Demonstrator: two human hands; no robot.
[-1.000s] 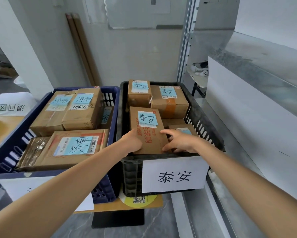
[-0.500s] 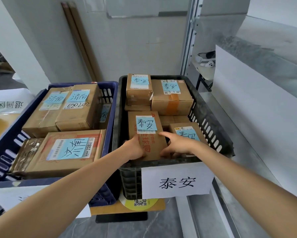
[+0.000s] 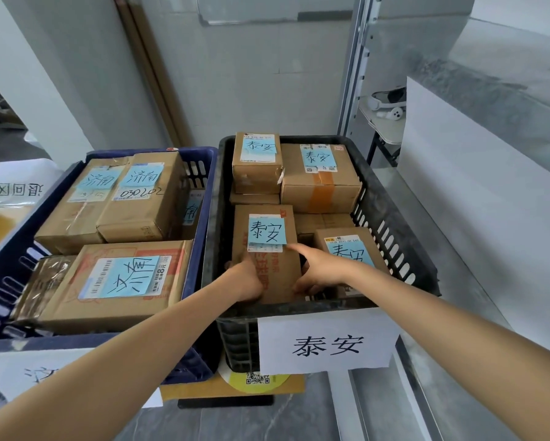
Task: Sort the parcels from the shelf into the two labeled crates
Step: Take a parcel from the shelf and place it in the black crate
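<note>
One brown parcel (image 3: 278, 275) sits at lower centre, inside the black crate (image 3: 318, 140). The left grip (image 3: 246, 276) curls round its left edge; the right grip (image 3: 321, 268) pinches its right side.

The black crate (image 3: 299, 308) has black slotted walls. At its 6 o'clock is a white paper label (image 3: 327, 340) with black characters. The blue crate (image 3: 207, 198), at 9 o'clock of the black crate, is dark blue with slotted walls.

All parcels are brown cardboard, each with a light-blue note in black handwriting.
- The front parcel (image 3: 276, 275) carries red print below its note.
- The rear parcel (image 3: 321, 186), at its 1 o'clock, has an orange tape band.
- The large parcel (image 3: 124, 281), at 6 o'clock in the blue crate, has a white barcode label and red-orange print.

The round sticker (image 3: 254, 381) under the black crate is yellow with a black QR pattern. The floor (image 3: 235, 421) is grey and marbled.
</note>
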